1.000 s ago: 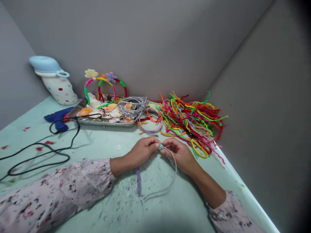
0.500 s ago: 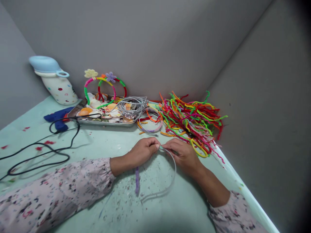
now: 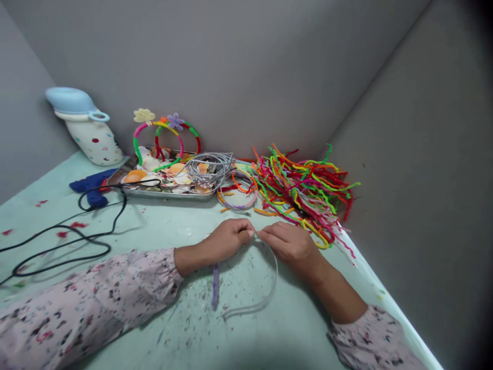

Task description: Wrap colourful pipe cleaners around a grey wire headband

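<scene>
Near the middle of the table, my left hand pinches a thin grey wire close to its upper end. My right hand is closed at the same spot, its fingertips almost touching my left thumb. A small pale green bit shows between the fingertips. From there the wire curves down and round to a free end at lower left. A purple fuzzy strip hangs below my left wrist; its upper part is hidden by the hand.
A metal tray holds decorated pieces, two fuzzy hoops and part of a grey wire coil. Colourful pipe cleaners lie at the right. A blue glue gun, its black cord and a bottle are at the left.
My right hand has shifted slightly, its fingers now straighter and closer together. The wire's curve has moved a little to the left.
</scene>
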Demonstrator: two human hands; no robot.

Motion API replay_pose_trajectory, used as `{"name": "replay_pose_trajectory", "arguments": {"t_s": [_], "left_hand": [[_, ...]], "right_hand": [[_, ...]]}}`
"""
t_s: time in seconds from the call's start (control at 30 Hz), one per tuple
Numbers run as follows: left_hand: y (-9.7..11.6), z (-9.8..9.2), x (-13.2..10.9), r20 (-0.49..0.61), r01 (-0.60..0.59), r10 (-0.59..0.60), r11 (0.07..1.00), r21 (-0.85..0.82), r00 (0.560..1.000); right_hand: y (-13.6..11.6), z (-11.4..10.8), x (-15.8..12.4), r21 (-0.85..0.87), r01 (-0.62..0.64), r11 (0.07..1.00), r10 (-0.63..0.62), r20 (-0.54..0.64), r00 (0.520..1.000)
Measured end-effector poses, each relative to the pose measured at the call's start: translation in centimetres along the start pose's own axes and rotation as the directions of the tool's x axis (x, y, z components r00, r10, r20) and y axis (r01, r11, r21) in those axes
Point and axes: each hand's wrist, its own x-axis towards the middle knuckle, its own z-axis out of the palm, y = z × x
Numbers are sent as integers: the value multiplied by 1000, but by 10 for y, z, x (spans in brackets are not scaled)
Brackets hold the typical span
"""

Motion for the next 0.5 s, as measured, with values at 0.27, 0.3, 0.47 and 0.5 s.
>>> {"name": "replay_pose_trajectory", "arguments": {"t_s": [0.27, 0.3, 0.47, 0.5], "left_hand": [[-6, 2, 2, -114, -76, 60, 987, -140, 992], [-6, 2, 2, -124, -76, 57, 985, -152, 991], [-3, 2, 2, -142, -77, 50, 979, -191, 989], [-3, 2, 2, -141, -79, 52, 978, -195, 989]], "right_hand": [[-6, -1, 9, 204, -254, 946, 311, -330, 891], [-8, -2, 10, 260, -300, 918, 379, -353, 855], [-17, -3, 12, 521, -508, 686, 631, -78, 772], [-17, -2, 13, 554, -533, 639, 652, -23, 758]]}}
